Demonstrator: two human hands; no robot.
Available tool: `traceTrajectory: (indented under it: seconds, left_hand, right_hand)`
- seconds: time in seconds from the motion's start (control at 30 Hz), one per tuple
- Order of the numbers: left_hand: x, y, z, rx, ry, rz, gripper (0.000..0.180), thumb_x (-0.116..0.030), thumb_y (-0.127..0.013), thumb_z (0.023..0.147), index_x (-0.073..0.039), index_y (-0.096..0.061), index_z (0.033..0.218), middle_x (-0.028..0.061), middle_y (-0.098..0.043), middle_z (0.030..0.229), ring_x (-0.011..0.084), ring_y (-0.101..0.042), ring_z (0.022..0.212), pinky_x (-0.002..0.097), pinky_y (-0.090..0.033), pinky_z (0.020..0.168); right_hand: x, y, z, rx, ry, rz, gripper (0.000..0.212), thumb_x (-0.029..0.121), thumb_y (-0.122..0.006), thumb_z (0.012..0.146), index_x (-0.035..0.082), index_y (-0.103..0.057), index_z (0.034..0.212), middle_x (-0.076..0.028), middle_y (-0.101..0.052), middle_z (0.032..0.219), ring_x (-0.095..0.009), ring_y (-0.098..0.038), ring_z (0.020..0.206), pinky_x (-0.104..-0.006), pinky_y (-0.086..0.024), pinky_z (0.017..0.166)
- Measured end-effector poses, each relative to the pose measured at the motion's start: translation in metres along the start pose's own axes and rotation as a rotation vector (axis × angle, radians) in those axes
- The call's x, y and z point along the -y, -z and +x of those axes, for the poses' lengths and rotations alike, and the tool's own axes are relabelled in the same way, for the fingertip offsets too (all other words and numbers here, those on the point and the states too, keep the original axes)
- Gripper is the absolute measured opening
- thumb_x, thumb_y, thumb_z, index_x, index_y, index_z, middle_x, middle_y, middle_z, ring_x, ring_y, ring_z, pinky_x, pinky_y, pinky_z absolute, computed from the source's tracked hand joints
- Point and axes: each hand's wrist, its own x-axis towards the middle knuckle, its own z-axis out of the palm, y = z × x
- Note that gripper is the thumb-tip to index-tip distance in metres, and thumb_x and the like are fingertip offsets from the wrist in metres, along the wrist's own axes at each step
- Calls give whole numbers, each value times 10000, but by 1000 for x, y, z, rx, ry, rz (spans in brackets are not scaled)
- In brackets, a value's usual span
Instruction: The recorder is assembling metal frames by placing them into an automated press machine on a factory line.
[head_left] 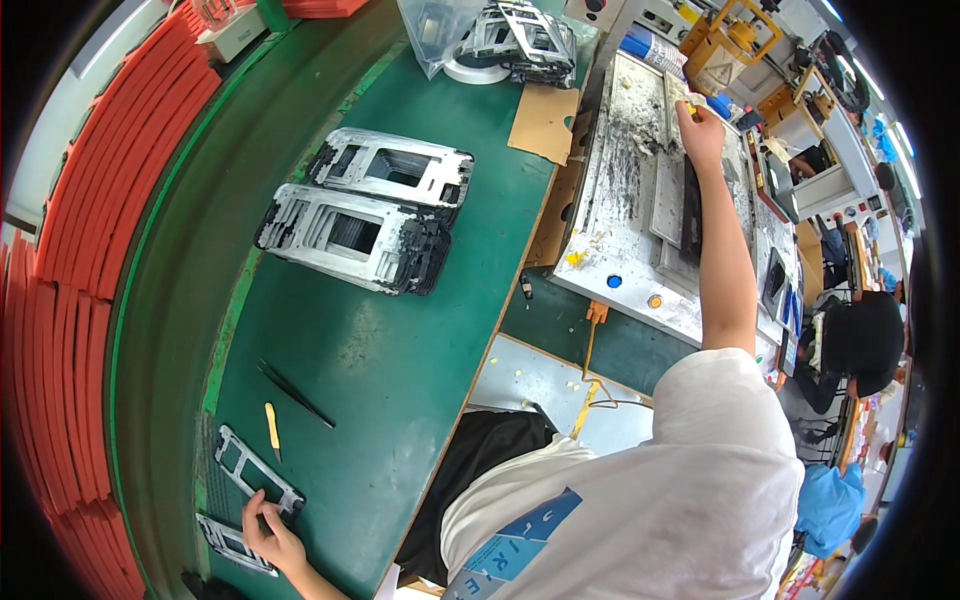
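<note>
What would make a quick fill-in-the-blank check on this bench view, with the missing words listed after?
The yellow-handled tool lies beside a pair of black ____.
Between that tool and the brown cardboard, the frames form ____ stacks.
The hand over the smudged white worktop is the person's ____ one.

Missing words: tweezers; two; right.

Red sheets (130, 150) rise in stacks beyond the left edge of a green counter (400, 350), while brown cardboard (541, 122) lies along its right edge near the upper corner, a clear plastic container (438, 30) by its upper edge, blue cloth (830, 508) well off to the right.
</note>
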Motion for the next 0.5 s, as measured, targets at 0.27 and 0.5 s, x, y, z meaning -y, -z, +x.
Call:
traceTrajectory:
  seconds: [0.27, 0.5]
  left_hand:
    - [1, 0, 0, -6, -6, -5, 207, -41, -557, 935, 59, -666, 1079, 91, -584, 731, 179, -536, 659, 312, -435, 630]
    - [1, -1, 0, -5, -12, 1, 206, -40, -557, 937, 60, -667, 1079, 87, -586, 725, 171, -534, 651, 306, -436, 623]
  right_hand:
    - [4, 3, -1, 18, -44, 8, 550, 506, -671, 825, -44, -681, 807, -189, -670, 697, -330, -667, 666, -406, -513, 684]
    - [5, 3, -2, 25, -39, 14, 544, 501, -672, 830, -42, -680, 815, -193, -664, 697, -336, -656, 665, -407, -507, 680]
